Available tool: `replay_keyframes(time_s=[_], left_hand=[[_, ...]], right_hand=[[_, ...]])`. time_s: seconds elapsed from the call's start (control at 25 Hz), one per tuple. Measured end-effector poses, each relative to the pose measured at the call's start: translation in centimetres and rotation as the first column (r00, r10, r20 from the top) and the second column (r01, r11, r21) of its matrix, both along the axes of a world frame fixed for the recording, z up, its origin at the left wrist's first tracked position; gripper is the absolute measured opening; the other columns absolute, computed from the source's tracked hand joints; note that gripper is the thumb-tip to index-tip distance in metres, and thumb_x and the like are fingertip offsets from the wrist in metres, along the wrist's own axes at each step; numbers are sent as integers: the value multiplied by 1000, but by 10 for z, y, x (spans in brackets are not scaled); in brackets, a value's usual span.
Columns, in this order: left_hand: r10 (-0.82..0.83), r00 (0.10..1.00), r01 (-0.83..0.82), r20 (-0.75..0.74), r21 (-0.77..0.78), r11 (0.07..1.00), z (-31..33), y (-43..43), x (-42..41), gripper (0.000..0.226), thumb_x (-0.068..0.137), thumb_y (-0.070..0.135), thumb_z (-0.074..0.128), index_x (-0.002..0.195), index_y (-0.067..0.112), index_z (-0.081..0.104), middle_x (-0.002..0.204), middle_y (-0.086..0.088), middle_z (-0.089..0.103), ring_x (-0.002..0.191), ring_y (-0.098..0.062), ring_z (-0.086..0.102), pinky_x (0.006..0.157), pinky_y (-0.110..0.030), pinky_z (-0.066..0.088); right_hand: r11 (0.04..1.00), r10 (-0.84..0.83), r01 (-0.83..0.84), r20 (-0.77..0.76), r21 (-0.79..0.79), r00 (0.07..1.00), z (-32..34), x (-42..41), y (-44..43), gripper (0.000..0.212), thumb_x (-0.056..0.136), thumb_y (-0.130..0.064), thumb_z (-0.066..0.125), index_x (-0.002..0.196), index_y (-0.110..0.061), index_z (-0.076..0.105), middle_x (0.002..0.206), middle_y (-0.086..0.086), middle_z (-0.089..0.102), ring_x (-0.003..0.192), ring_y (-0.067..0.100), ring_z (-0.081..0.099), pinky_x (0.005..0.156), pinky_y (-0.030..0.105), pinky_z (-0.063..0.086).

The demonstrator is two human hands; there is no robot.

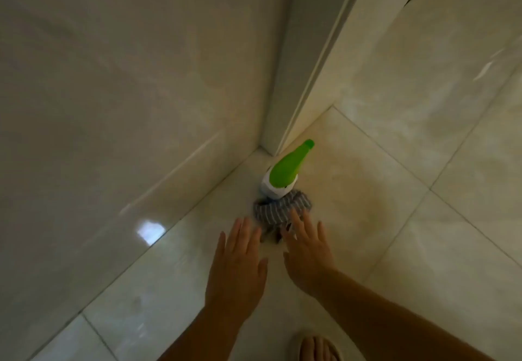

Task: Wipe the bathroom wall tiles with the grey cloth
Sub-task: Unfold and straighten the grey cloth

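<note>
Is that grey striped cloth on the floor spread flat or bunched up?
Bunched up. The grey striped cloth lies in a crumpled heap of rolled folds beside the green and white spray bottle.

No legible text (bottle (283, 173) included)

The spray bottle (285, 171) stands on the floor (395, 219) close to the corner, with the wall tiles (113, 78) to its left and the door frame (282, 92) behind it. The cloth (271, 212) lies bunched against its near side, touching it. Just before the cloth the left hand (240, 262) and right hand (308, 253) stretch out side by side, fingers straight, the right one's fingertips at the cloth's near edge, and a slippered foot (316, 346) lies nearest of all, below the right forearm.
</note>
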State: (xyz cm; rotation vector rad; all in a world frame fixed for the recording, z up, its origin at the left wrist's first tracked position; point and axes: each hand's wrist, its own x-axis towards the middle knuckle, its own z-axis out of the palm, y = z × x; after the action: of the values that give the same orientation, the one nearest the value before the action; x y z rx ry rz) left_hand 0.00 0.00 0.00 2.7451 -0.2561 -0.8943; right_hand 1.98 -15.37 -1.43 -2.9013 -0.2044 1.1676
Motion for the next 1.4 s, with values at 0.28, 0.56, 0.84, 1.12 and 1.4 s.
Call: replay_keyframes(time_s=[0.28, 0.56, 0.84, 1.12, 1.4], left_hand=[[154, 988, -154, 12, -16, 988, -18, 15, -25, 64, 103, 47, 29, 158, 24, 5, 165, -1, -12, 152, -18, -14, 121, -37, -4], [280, 959, -283, -44, -142, 949, 143, 46, -35, 72, 101, 47, 44, 157, 31, 1, 160, 14, -16, 152, -10, -5, 124, -32, 7], [553, 830, -495, -72, -553, 671, 415, 68, -25, 72, 89, 38, 70, 148, 37, 28, 141, 31, 31, 131, 9, 31, 104, -6, 25], [527, 808, -451, -264, -853, 263, 702, 90, -33, 36, 87, 11, 72, 118, 28, 63, 104, 13, 73, 97, -6, 68, 78, -16, 50], [680, 700, -322, -219, -947, 26, 877, 133, -61, 21, 96, 19, 60, 113, 12, 69, 104, -7, 76, 101, -27, 71, 85, -33, 58]], right_hand=[[981, 130, -137, -58, -140, 990, -33, 25, 6, 55, 99, -28, 34, 152, -17, 23, 163, 5, -3, 147, 34, -16, 115, 60, -12], [804, -357, 219, 154, 554, 921, 161, -10, 23, 24, 98, -18, 43, 106, -26, 64, 122, -3, 51, 117, 21, 49, 105, 27, 33], [269, -652, 492, -220, 828, 726, 465, -18, 70, 24, 85, -8, 70, 84, -28, 56, 79, -9, 66, 70, 4, 64, 59, 15, 49], [-108, -643, 342, -328, 933, 692, 726, -26, 111, 26, 89, 6, 60, 106, -12, 54, 90, 0, 75, 84, 15, 71, 73, 29, 56], [-63, -703, 16, -56, 998, 709, 902, -61, 135, 10, 91, -15, 62, 99, -10, 64, 92, 8, 74, 85, 21, 70, 80, 36, 58]])
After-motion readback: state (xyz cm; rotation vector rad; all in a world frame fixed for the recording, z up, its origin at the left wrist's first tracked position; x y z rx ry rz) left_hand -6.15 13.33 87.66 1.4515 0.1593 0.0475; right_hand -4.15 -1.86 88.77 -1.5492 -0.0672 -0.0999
